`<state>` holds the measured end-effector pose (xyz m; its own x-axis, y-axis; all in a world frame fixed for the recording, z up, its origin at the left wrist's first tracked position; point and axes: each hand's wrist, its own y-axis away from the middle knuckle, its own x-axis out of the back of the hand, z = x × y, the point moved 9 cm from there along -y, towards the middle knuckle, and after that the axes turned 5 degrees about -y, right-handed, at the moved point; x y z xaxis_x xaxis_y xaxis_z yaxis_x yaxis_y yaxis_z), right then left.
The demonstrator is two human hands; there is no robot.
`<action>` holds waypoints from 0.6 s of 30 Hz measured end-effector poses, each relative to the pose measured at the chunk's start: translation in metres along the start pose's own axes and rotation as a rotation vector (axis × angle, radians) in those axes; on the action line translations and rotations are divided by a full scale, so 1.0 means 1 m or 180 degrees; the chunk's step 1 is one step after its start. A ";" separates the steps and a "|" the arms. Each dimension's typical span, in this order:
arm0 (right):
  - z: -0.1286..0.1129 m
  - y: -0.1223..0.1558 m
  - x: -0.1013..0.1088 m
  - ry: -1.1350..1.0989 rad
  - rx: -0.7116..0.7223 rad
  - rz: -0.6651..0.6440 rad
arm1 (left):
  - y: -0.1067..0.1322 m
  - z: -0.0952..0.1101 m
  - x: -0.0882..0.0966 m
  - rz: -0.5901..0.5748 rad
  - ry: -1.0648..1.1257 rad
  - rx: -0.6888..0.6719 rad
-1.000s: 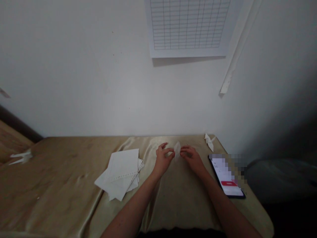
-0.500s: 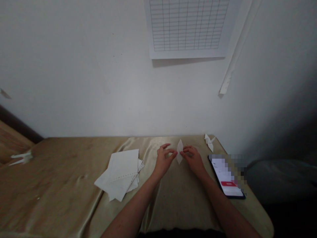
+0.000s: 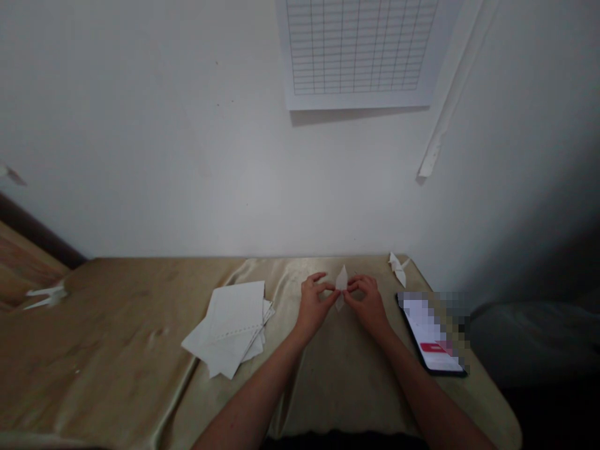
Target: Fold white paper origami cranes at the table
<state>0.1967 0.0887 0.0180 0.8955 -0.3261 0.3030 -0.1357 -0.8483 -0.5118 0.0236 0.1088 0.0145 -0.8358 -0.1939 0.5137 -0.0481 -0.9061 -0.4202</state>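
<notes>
A small folded piece of white paper [image 3: 342,279], a narrow diamond in shape, stands upright between my hands above the cloth. My left hand [image 3: 316,302] pinches its left edge between thumb and index finger, with the other fingers raised. On the other side, my right hand [image 3: 367,300] grips the right edge with thumb and fingertips, its remaining fingers curled. Both thumbs meet close together low on the paper. To the left lies a loose stack of white paper sheets [image 3: 234,312]. A folded paper crane [image 3: 398,270] rests near the far right corner.
A phone [image 3: 429,334] with a lit screen lies right of my right forearm. Gold satiny cloth [image 3: 126,337] covers the table, which meets a white wall [image 3: 187,156]. Another folded white paper piece [image 3: 49,295] sits at the far left. A printed grid sheet [image 3: 359,50] hangs above.
My thumbs have come closer together over the lower part of the folded paper, covering more of it. The whole view has shifted slightly.
</notes>
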 end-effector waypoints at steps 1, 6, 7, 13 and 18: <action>-0.001 0.000 -0.001 -0.0046 -0.0001 -0.0020 | 0.000 0.001 0.002 0.0056 -0.0004 0.0006; 0.004 0.001 -0.001 -0.0266 -0.0228 0.0004 | 0.002 0.010 0.011 0.0225 -0.0028 -0.0083; 0.006 0.001 -0.001 -0.0305 -0.0291 0.0018 | 0.003 0.013 0.009 0.0161 -0.0039 -0.0126; 0.009 0.001 -0.002 -0.0485 -0.0377 -0.0039 | 0.005 0.013 0.006 0.0046 -0.0032 -0.0087; 0.008 0.001 -0.006 -0.0536 -0.0353 -0.0217 | 0.004 0.011 0.007 0.0072 -0.0024 -0.0110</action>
<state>0.1944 0.0931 0.0087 0.9611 -0.1999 0.1905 -0.1099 -0.9098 -0.4002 0.0236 0.1002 0.0246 -0.8327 -0.2170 0.5095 -0.0483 -0.8880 -0.4573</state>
